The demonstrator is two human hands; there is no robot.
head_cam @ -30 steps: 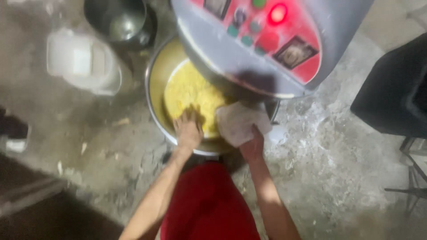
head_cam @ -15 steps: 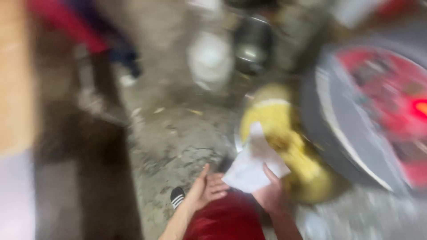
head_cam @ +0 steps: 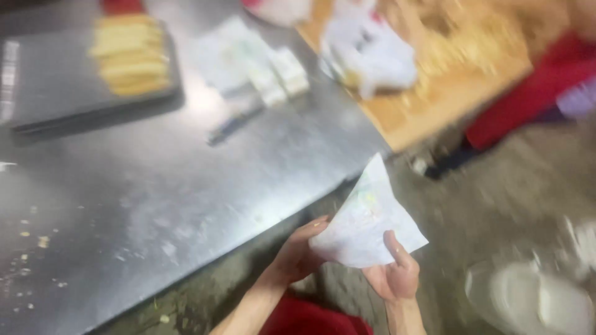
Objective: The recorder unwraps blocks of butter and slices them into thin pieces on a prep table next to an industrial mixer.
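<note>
Below the near edge of the steel table, both hands hold one white sheet of thin plastic or paper, crumpled and standing up to a point. Left hand: grip closed on the sheet's left lower edge, fingers curled under it. Right hand: palm open upward beneath the sheet, thumb pressed on its lower right part, so the grip pinches it there. Yellow smears show faintly on the sheet's face; blur prevents more detail.

Progress, as a judgement: the sheet is lifted and carried over to the table side but not yet laid down; it hangs over the concrete floor, just beside the table edge. On the table, far left, a dark tray carries a row of yellow pieces. Far centre lie white wrapped packets, and at far right a wooden board with a white crumpled bag and yellow crumbs. A pale container sits on the floor, near right.

Against the earlier frames: the metal bowl of yellow dough and the red-panelled machine are gone from view, and the table now fills the scene. The left hand, earlier in the bowl and then apart from the sheet, now grips it together with the right.
</note>
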